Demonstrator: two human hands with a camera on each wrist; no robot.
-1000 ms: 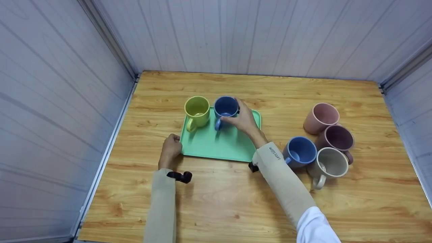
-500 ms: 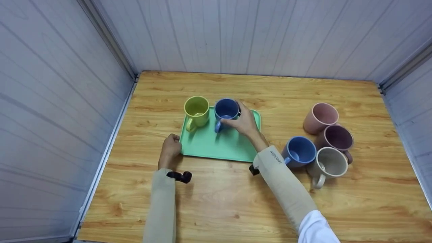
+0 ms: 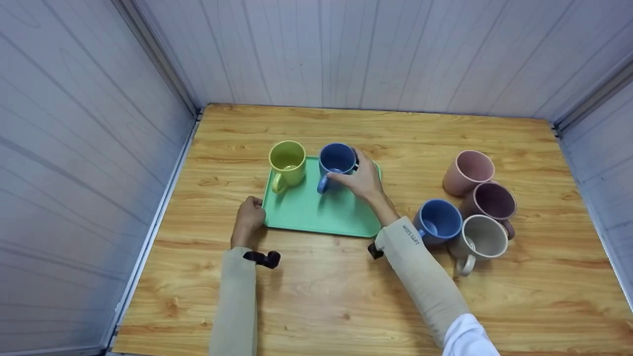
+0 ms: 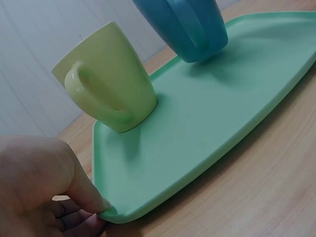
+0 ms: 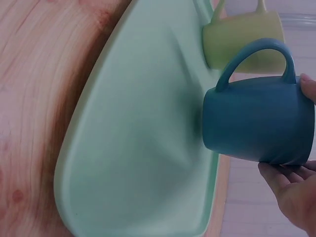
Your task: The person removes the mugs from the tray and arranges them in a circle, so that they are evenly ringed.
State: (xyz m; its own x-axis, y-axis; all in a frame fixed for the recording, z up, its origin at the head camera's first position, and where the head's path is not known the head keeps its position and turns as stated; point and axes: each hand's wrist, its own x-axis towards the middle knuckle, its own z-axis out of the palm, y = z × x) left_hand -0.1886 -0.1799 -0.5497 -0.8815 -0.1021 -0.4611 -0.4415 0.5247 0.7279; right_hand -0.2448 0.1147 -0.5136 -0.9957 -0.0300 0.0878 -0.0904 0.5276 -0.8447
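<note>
My right hand (image 3: 364, 180) grips a blue mug (image 3: 337, 159), some fingers hidden | My left hand (image 3: 249, 215) pinches the green tray (image 3: 316, 213), fingertips beneath unseen

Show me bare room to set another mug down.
Free: near strip of the green tray, in front of yellow mug and held blue mug; also the table between left sleeve and right sleeve. Crowded: the right, where pink mug, purple mug, white mug and second blue mug cluster.

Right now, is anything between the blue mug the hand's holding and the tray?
Nothing that I can see: the blue mug has only bare tray below it. The yellow mug stands apart, to its left.
</note>
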